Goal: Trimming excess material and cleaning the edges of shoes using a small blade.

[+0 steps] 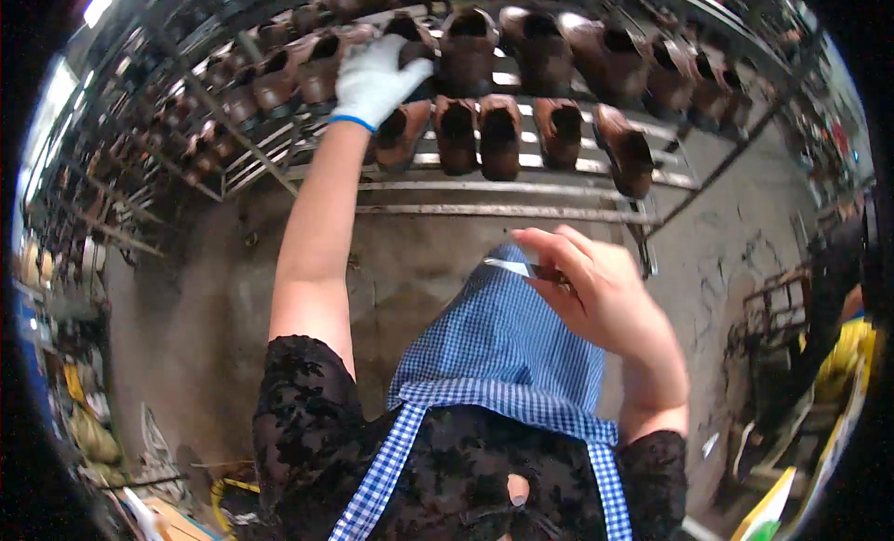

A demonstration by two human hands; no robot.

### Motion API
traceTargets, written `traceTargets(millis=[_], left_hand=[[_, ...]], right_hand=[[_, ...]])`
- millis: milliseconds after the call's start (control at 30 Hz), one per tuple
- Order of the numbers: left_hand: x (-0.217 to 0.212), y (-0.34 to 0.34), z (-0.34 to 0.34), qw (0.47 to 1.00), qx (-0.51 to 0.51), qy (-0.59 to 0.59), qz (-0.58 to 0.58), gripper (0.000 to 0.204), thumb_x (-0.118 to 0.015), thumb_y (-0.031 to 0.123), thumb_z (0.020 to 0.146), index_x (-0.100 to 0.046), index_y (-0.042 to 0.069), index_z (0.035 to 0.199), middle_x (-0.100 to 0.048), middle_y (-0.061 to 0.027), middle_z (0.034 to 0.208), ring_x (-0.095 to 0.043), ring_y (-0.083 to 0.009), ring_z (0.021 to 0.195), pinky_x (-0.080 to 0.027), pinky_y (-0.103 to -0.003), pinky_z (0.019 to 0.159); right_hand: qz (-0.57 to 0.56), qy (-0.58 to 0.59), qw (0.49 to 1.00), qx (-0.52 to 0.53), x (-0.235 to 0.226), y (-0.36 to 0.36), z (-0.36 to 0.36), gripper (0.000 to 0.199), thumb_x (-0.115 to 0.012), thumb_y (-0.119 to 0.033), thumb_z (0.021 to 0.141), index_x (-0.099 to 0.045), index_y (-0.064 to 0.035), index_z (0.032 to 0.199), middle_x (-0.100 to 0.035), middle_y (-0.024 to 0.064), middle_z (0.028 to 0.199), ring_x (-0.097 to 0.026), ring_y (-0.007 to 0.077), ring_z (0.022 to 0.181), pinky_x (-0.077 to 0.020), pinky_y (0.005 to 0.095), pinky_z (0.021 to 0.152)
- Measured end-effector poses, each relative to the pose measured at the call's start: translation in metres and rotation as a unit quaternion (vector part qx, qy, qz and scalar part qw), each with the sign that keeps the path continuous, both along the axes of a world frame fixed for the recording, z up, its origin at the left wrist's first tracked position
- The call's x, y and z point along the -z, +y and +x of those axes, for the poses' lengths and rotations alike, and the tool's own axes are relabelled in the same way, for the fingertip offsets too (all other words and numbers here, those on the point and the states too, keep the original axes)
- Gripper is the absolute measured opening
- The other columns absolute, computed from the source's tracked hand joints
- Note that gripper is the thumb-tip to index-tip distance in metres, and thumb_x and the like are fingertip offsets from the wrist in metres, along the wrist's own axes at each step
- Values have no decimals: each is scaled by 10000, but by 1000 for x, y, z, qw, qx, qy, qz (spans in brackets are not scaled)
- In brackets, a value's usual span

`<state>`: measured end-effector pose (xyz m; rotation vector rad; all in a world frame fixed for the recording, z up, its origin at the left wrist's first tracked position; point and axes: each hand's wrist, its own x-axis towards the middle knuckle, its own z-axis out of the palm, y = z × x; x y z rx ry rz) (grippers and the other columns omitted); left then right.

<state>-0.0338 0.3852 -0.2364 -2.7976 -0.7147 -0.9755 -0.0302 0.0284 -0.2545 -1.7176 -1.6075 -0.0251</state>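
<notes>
The left hand (377, 80), in a white knitted glove with a blue cuff, reaches up to the metal rack (521, 209) and closes its fingers on a brown leather shoe (410, 40) in the upper row. The bare right hand (596, 290) is held in front of the blue checked apron (507, 345), its fingers pinching a thin metal blade (521, 268). More smooth, rounded brown shoes (500, 136) stand in rows on the bars.

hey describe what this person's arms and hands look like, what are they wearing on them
The left hand wears a white knit work glove with a blue band at the cuff. The right hand is bare, with no glove. Both forearms are uncovered; short black lace-patterned sleeves end above the elbows. A blue-and-white checked apron hangs down the front.
</notes>
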Motion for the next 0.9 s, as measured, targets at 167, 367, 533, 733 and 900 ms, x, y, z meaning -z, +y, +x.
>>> traceTargets(millis=[167, 367, 533, 733, 900], left_hand=[[8, -31, -17, 994, 83, -29, 63, 391, -606, 444, 823, -677, 76, 935, -675, -154, 986, -591, -383, 967, -467, -471, 830], [27, -70, -56, 980, 136, -132, 64, 327, -729, 333, 785, -656, 18, 834, -653, -191, 854, -585, -376, 857, -489, -441, 753], [31, -121, -95, 945, 195, -249, -85, 250, -706, 207, 867, -618, 17, 1002, -655, -151, 922, -640, -296, 833, -502, -359, 774], [93, -168, -141, 869, 243, -231, -364, 187, -646, 190, 927, -605, 27, 1010, -630, -106, 902, -624, -215, 797, -502, -321, 741], [139, -148, -137, 739, 327, -104, -579, 178, -631, 204, 939, -609, 31, 974, -612, -61, 848, -581, -130, 834, -476, -296, 770]], right_hand=[[-69, -244, 967, 25, -121, -22, -73, 247, -660, -350, 758, -586, -132, 671, -489, -3, 666, -474, 117, 522, -402, 242, 481], [76, -375, 916, 120, -93, -23, -91, 292, -716, -269, 715, -613, -93, 924, -417, 9, 840, -486, 117, 692, -490, 354, 719], [-89, -240, 954, 158, -105, -43, -81, 509, -771, -345, 686, -653, -116, 1124, -549, 96, 1101, -601, 194, 750, -522, 354, 711], [41, -25, 997, 53, 69, 31, -7, 952, -870, -203, 592, -363, -97, 1391, -469, 192, 1355, -654, 372, 893, -560, 439, 733], [34, 216, 976, 3, 197, 1, -20, 984, -894, -215, 604, -332, -80, 1400, -473, 194, 1347, -672, 258, 815, -552, 335, 660]])
